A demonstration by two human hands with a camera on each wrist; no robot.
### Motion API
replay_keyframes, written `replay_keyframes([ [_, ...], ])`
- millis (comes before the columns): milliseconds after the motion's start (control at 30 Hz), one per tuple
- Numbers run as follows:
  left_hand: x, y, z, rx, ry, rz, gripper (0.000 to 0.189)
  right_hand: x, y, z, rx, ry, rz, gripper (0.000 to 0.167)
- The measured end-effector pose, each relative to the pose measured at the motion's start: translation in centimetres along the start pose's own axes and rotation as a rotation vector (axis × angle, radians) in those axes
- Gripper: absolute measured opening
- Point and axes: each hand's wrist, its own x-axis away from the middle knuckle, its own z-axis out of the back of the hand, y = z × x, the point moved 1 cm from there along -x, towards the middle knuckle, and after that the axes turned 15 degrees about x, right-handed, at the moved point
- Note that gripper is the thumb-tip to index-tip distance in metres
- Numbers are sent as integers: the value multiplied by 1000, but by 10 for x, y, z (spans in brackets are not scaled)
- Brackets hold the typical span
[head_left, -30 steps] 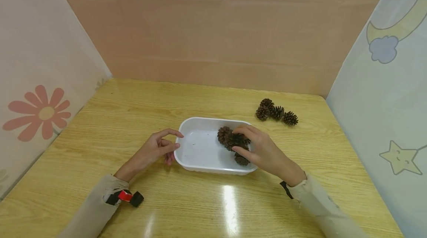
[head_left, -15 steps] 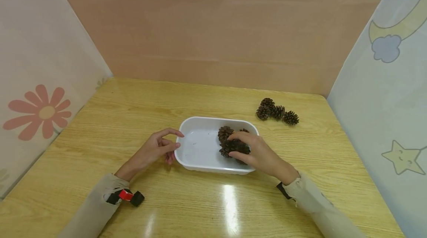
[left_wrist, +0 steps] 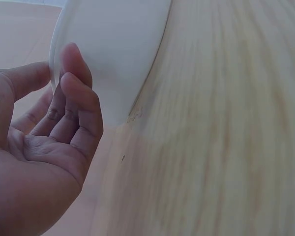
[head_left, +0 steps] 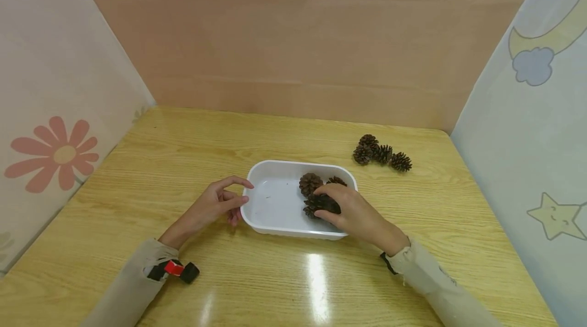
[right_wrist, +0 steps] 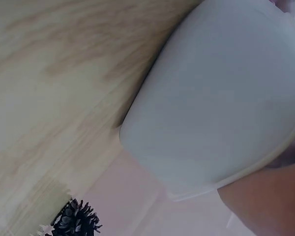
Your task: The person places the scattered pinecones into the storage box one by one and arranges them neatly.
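Note:
A white rectangular tray [head_left: 275, 210] with rounded corners stands on the table, several brown pine cones in its right half. Reaching over the right rim, my right hand [head_left: 359, 210] grips a dark pine cone [head_left: 326, 203] between thumb and fingers, low inside the tray. Another pine cone [head_left: 311, 184] lies beside it, and one more [head_left: 337, 181] shows behind the fingers. My left hand [head_left: 215, 202] holds the tray's left rim with thumb and forefinger. In the right wrist view the tray wall [right_wrist: 211, 98] hides the right fingertips and the held cone.
Several loose pine cones [head_left: 378, 154] lie together on the wooden table [head_left: 192, 138] behind the tray, to the right. A brown backdrop [head_left: 293, 36] closes off the rear. Patterned panels [head_left: 527, 128] flank both sides.
My right hand has moved slightly left and down inside the tray, with a pine cone in its fingers. The left hand stays at the left rim.

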Motion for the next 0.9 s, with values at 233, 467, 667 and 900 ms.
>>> replay_keyframes([
  [233,1,1,-1,7,-11,-17,40,0,-1,2,-3,-2,0,42],
  [467,1,2,-2,3,-16,-27,40,0,0,6,-18,36,45,40],
  [667,1,2,-1,-2,-17,-24,39,-1,5,13,-35,89,87,37],
  [900,1,2,-1,-7,-17,-24,39,-1,11,20,-20,118,68,36],
])
